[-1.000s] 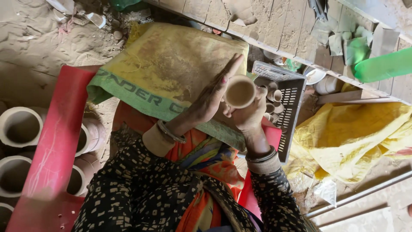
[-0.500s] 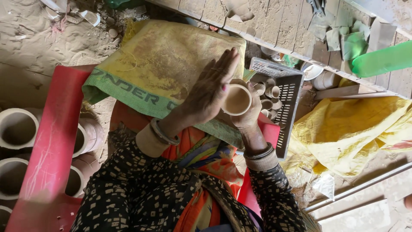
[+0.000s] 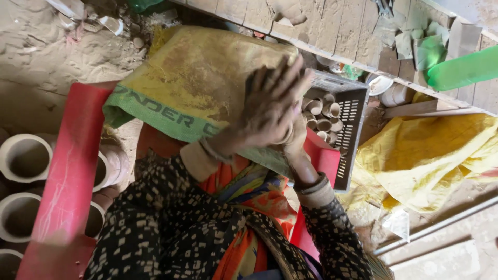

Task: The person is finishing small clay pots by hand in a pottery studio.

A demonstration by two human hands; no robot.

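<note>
1. The left hand [image 3: 270, 106] lies flat over a small clay cup [image 3: 284, 139], pressing it from above. The right hand [image 3: 295, 137] wraps around it from below, above the yellow sack [image 3: 197, 88].
2. I think the shaping is partway done. Many cups [image 3: 321, 111] already sit in the grey crate [image 3: 353, 124] (more may follow).
3. The cup is almost all hidden.

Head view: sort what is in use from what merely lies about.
In use:
left hand, laid flat over the cup
right hand, under the cup
small clay cup, mostly hidden between both hands
grey crate of similar cups

Lying about:
yellow sack
yellow cloth
green bottle
white pipes
</note>
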